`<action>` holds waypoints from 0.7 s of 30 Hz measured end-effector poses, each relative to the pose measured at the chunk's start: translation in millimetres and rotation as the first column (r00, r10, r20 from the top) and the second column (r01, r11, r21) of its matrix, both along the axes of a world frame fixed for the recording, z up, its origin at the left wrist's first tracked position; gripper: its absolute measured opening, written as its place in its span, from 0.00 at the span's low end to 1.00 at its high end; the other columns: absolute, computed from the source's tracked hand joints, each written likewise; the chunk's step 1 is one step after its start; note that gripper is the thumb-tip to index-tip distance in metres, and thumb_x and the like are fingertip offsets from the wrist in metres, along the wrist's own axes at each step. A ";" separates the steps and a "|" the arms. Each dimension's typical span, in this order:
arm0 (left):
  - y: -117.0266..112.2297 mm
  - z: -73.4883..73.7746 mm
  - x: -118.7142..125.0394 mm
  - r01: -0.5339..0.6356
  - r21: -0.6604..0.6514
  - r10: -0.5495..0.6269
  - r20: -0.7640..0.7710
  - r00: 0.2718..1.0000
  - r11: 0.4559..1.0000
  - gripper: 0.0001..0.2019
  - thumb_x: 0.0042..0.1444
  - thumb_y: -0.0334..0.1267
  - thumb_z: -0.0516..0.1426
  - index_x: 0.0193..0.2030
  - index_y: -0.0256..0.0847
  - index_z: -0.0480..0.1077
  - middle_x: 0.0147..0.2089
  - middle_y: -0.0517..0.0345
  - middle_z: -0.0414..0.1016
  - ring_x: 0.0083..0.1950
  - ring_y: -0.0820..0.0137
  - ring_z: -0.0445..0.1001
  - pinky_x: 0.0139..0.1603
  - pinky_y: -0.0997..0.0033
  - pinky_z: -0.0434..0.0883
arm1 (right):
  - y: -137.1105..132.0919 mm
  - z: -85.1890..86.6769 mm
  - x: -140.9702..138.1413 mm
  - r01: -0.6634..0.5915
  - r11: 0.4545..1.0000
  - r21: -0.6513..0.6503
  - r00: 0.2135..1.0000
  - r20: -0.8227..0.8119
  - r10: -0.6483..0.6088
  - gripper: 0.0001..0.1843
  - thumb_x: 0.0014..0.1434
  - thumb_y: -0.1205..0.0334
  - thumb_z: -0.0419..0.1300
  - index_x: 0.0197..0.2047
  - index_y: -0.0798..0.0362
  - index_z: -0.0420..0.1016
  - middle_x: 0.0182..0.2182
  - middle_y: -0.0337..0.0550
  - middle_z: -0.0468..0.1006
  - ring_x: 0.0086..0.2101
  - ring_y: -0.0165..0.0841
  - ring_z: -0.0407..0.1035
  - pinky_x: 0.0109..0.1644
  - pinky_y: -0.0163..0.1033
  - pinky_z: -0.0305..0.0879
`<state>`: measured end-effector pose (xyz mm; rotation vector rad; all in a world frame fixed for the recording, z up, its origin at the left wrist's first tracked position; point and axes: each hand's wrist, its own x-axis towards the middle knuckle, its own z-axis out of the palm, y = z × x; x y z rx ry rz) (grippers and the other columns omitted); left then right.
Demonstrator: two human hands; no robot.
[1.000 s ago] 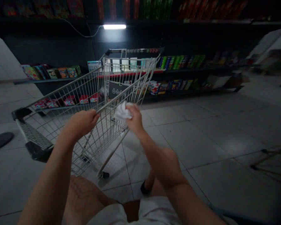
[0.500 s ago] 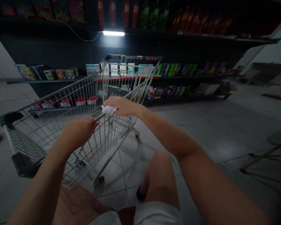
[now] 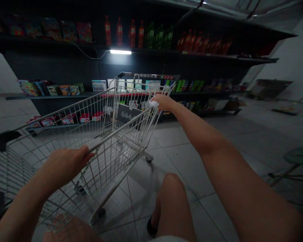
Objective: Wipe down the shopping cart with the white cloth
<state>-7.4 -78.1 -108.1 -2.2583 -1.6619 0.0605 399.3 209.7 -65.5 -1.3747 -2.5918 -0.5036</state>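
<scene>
A metal wire shopping cart (image 3: 108,134) stands on the tiled floor in front of me, its handle end at the far side. My left hand (image 3: 65,164) is closed around the near part of the cart's top side rail. My right hand (image 3: 164,101) reaches out to the far end of that same rail and presses a crumpled white cloth (image 3: 153,104) against the wire. My bare knees show at the bottom of the view.
Dark store shelves (image 3: 146,53) run along the back, holding red and green bottles on top and coloured boxes lower down. A lit tube lamp (image 3: 120,52) hangs under one shelf. A green stool (image 3: 300,158) stands at the right.
My right hand has slid the white cloth along the cart's top rail from the middle to the far end. My left hand has kept its grip on the rail, now nearer to me.
</scene>
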 end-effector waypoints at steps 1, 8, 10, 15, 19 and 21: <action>-1.0 0.4 -2.5 0.009 0.002 -0.009 0.002 1.000 1.000 0.20 0.68 0.48 0.43 0.36 0.42 0.71 0.25 0.54 0.76 0.25 0.63 0.73 0.27 0.67 0.49 | -3.2 0.1 3.6 0.019 1.000 0.014 1.000 0.007 -0.019 0.15 0.59 0.68 0.52 0.47 0.55 0.74 0.46 0.54 0.74 0.45 0.38 0.66 0.46 0.40 0.60; -0.1 10.1 -14.8 -0.027 -0.096 0.031 0.048 0.998 0.995 0.22 0.68 0.51 0.41 0.35 0.42 0.70 0.26 0.56 0.75 0.28 0.63 0.73 0.29 0.69 0.52 | -59.2 14.5 -9.7 -0.011 0.982 -0.190 0.996 -0.088 -0.006 0.18 0.55 0.70 0.54 0.48 0.55 0.75 0.47 0.53 0.77 0.47 0.40 0.69 0.51 0.44 0.65; -0.2 11.9 -18.5 -0.056 -0.119 0.063 0.048 0.997 0.991 0.23 0.67 0.52 0.40 0.35 0.43 0.70 0.27 0.55 0.75 0.29 0.62 0.74 0.30 0.69 0.53 | -79.8 27.7 -23.9 -0.179 0.914 -0.364 0.970 -0.219 0.102 0.18 0.52 0.70 0.55 0.47 0.53 0.75 0.46 0.46 0.79 0.46 0.37 0.71 0.52 0.42 0.67; -9.1 9.3 -27.2 -0.225 -0.163 0.231 0.015 0.973 0.961 0.26 0.65 0.58 0.37 0.37 0.45 0.69 0.31 0.54 0.77 0.35 0.54 0.78 0.32 0.65 0.59 | -111.1 69.2 -71.2 -0.351 0.746 -0.566 0.904 -0.413 0.111 0.20 0.46 0.69 0.59 0.46 0.55 0.76 0.40 0.41 0.81 0.40 0.34 0.73 0.46 0.39 0.71; -19.1 3.8 -31.4 -0.272 -0.177 0.280 0.026 0.960 0.946 0.27 0.64 0.60 0.36 0.41 0.47 0.70 0.34 0.54 0.80 0.38 0.51 0.79 0.33 0.62 0.62 | -119.7 68.1 -120.6 -0.330 0.790 -0.516 0.918 -0.371 0.141 0.14 0.47 0.68 0.62 0.40 0.57 0.77 0.34 0.41 0.80 0.39 0.34 0.72 0.43 0.38 0.71; -22.9 3.2 -32.8 -0.250 -0.153 0.259 0.042 0.965 0.956 0.27 0.64 0.60 0.38 0.38 0.47 0.71 0.32 0.56 0.79 0.36 0.53 0.78 0.31 0.65 0.61 | -127.6 52.6 -144.7 -0.282 0.756 -0.591 0.955 -0.252 0.159 0.09 0.47 0.68 0.64 0.36 0.56 0.77 0.32 0.40 0.80 0.38 0.35 0.73 0.42 0.40 0.71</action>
